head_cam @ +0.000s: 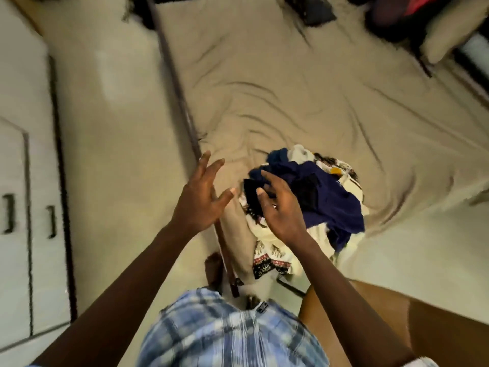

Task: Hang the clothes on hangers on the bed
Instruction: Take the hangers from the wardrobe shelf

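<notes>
A heap of clothes (328, 192) lies at the near corner of the bed (277, 83): dark blue garments on top, a cream printed cloth (267, 250) hanging over the edge, something black among them. My left hand (201, 197) is spread open in the air just left of the heap, holding nothing. My right hand (280, 207) hovers over the heap's near left side with fingers loosely spread; it grips nothing that I can see. No hanger is visible.
The bed's beige sheet is wrinkled, and dark items (312, 9) and a pillow (449, 27) lie at its far end. A white wardrobe (23, 181) with handles stands on the left. A brown cardboard box (412, 321) sits at lower right. Pale floor runs between wardrobe and bed.
</notes>
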Available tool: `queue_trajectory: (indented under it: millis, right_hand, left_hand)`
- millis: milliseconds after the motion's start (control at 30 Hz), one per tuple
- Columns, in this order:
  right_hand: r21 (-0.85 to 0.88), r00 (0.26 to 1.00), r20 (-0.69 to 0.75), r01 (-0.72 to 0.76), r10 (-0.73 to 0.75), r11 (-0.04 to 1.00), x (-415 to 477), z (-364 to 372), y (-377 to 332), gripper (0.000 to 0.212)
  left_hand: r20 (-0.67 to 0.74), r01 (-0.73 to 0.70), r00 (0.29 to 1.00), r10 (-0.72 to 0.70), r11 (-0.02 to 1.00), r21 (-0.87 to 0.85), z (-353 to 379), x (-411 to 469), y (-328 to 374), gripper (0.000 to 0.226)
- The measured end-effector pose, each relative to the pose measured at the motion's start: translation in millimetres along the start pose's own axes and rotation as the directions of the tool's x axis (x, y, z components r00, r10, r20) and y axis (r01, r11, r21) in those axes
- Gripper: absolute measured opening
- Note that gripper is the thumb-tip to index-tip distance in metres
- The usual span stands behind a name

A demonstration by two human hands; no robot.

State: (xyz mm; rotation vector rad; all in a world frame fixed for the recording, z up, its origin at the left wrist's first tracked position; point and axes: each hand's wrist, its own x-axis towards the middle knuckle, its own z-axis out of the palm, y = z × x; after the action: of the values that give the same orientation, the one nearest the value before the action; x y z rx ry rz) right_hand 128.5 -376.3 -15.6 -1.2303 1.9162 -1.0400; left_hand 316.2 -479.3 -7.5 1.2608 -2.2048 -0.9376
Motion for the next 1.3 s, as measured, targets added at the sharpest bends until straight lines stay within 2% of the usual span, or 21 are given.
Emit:
queue_trajectory:
  millis: [100, 167, 267, 400, 500, 633, 700, 733, 800, 867, 967, 1100, 1200, 1300]
  right_hand:
    - [-0.011, 0.974, 0.137, 0.185, -0.182, 0.983, -16.8, 36.8, -19.3, 0.046]
    - [0.018, 0.93, 0.247, 0.277, -0.273, 0.961, -39.5, 63.2, -33.1, 0.047]
    - [0.103, 0.854, 0.36, 0.364, -0.376, 0.925, -79.3, 99.9, -62.0, 0.047]
    - [0.224, 0.702, 0.529, 0.426, -0.476, 0.877, -152.2, 158.4, -106.3, 0.04]
    - [0.34, 0.51, 0.647, 0.472, -0.567, 0.813, -229.6, 204.2, -145.3, 0.042]
    - [0.478, 0.215, 0.752, 0.473, -0.624, 0.74, -333.0, 251.7, -187.8, 0.036]
    - [0.546, 0.087, 0.754, 0.468, -0.652, 0.695, -386.6, 275.4, -208.7, 0.034]
    - [0.572, 0.04, 0.748, 0.468, -0.663, 0.674, -407.6, 285.0, -217.8, 0.033]
    - [0.624, -0.061, 0.733, 0.455, -0.677, 0.635, -461.1, 305.6, -248.9, 0.034]
    - [0.674, -0.137, 0.702, 0.444, -0.699, 0.59, -511.0, 326.4, -287.4, 0.037]
    - [0.727, -0.189, 0.655, 0.422, -0.732, 0.542, -575.7, 352.6, -355.1, 0.043]
    - [0.773, -0.159, 0.587, 0.401, -0.793, 0.492, -645.6, 374.6, -447.0, 0.055]
    - [0.776, -0.076, 0.554, 0.408, -0.829, 0.481, -680.6, 386.8, -502.6, 0.06]
    - [0.773, 0.013, 0.506, 0.438, -0.862, 0.46, -704.4, 403.3, -538.3, 0.058]
  left_hand:
    - [-0.205, 0.073, 0.977, -0.064, 0.997, 0.036, -34.9, -71.0, -8.4, 0.071]
    - [-0.355, 0.16, 0.926, -0.13, 0.986, 0.054, -52.3, -130.2, -13.5, 0.069]
    - [-0.534, 0.317, 0.805, -0.257, 0.948, 0.022, -75.7, -220.6, -10.8, 0.068]
    - [-0.731, 0.498, 0.596, -0.332, 0.867, 0.012, -104.3, -350.5, -3.1, 0.065]
    - [-0.851, 0.633, 0.369, -0.374, 0.771, -0.065, -124.1, -458.4, 5.3, 0.065]
    - [-0.941, 0.734, 0.098, -0.323, 0.662, -0.151, -139.6, -581.7, 20.6, 0.063]
    - [-0.967, 0.772, -0.013, -0.255, 0.612, -0.172, -146.4, -638.3, 29.5, 0.062]
    - [-0.974, 0.787, -0.039, -0.222, 0.594, -0.167, -148.5, -657.7, 32.8, 0.062]
    - [-0.988, 0.825, -0.043, -0.146, 0.553, -0.118, -159.2, -704.2, 41.8, 0.063]
    - [-0.998, 0.863, -0.01, -0.058, 0.505, -0.038, -182.5, -747.1, 49.9, 0.065]
    - [-0.994, 0.894, 0.039, 0.098, 0.44, 0.078, -244.2, -804.8, 61.7, 0.068]
    - [-0.953, 0.935, 0.09, 0.289, 0.306, 0.181, -353.8, -861.3, 78.1, 0.072]
    - [-0.913, 0.946, 0.151, 0.38, 0.212, 0.245, -427.5, -887.3, 84.6, 0.07]
    - [-0.892, 0.952, 0.228, 0.39, 0.104, 0.289, -475.1, -903.1, 78.9, 0.071]
